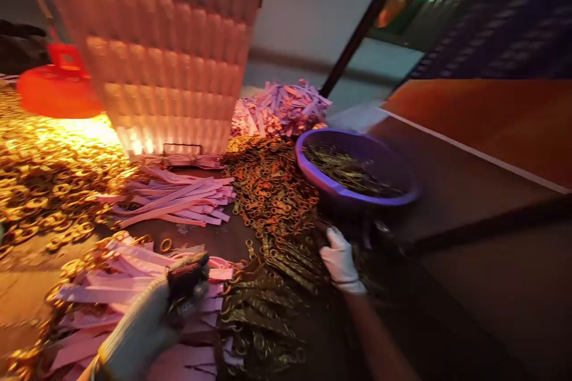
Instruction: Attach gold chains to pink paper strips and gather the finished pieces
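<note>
My left hand, in a pale glove darkened at the fingers, hovers over pink strips fanned out at the lower left. Its fingers are curled and blurred, and what they hold, if anything, does not show clearly. In a white glove, my right hand is closed at the right edge of a heap of brass-coloured metal clasps. Its fingertips are turned away in shadow, so their contents are hidden. Between my hands lie rows of metal pieces with ringed ends.
A purple basin holding metal pieces stands beyond my right hand. Another bundle of pink strips lies ahead, with a larger pink pile behind. Gold rings are heaped at the left under a red lamp, beside an upright ridged panel.
</note>
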A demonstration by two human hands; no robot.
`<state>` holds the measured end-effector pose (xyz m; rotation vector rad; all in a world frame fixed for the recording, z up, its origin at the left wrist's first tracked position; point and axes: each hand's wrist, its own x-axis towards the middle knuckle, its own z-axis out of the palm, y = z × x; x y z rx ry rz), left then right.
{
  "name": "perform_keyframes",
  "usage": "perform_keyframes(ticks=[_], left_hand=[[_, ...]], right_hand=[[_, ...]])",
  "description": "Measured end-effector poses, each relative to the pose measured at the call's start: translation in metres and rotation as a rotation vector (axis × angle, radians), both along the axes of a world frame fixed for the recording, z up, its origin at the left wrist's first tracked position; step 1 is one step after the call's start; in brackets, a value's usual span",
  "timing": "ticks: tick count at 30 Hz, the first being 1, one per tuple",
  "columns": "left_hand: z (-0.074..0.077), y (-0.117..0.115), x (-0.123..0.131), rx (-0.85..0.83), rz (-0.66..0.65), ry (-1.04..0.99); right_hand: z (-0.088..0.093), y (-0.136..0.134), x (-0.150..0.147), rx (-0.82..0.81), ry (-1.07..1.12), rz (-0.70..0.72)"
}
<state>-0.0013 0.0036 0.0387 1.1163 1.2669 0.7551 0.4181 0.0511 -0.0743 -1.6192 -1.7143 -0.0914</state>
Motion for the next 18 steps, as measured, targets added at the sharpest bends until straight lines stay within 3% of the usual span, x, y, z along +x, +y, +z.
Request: perform_keyframes(ticks=[2, 4, 8, 10, 12, 16, 18], left_hand=[[0.001, 0.002, 0.0, 0.003, -0.023, -0.001], [-0.002, 0.006, 0.002, -0.041, 0.038, -0.042], [-0.016, 0.012, 0.005, -0.457, 0.419, -0.325], [-0.025, 0.012, 0.003, -0.615, 0.486, -0.423], [-0.032, 0.01, 0.001, -0.557, 0.368, -0.39], [-0.034, 0.004, 0.002, -0.108, -0.037, -0.213], [-0.028, 0.001, 0.007, -0.003, -0.099, -0.179]], right_hand=[[-0.004, 0.001, -0.007, 0.006, -0.061, -0.056], [-0.004, -0.001, -0.008, -0.008, -0.129, -0.109], [0.006, -0.01, -0.013, -0.07, -0.294, -0.216], [0.012, -0.012, -0.018, -0.119, -0.373, -0.248], [0.018, -0.012, -0.024, -0.17, -0.434, -0.253], [0.027, -0.01, -0.033, -0.245, -0.49, -0.247], [0.031, -0.011, -0.033, -0.253, -0.482, -0.238]])
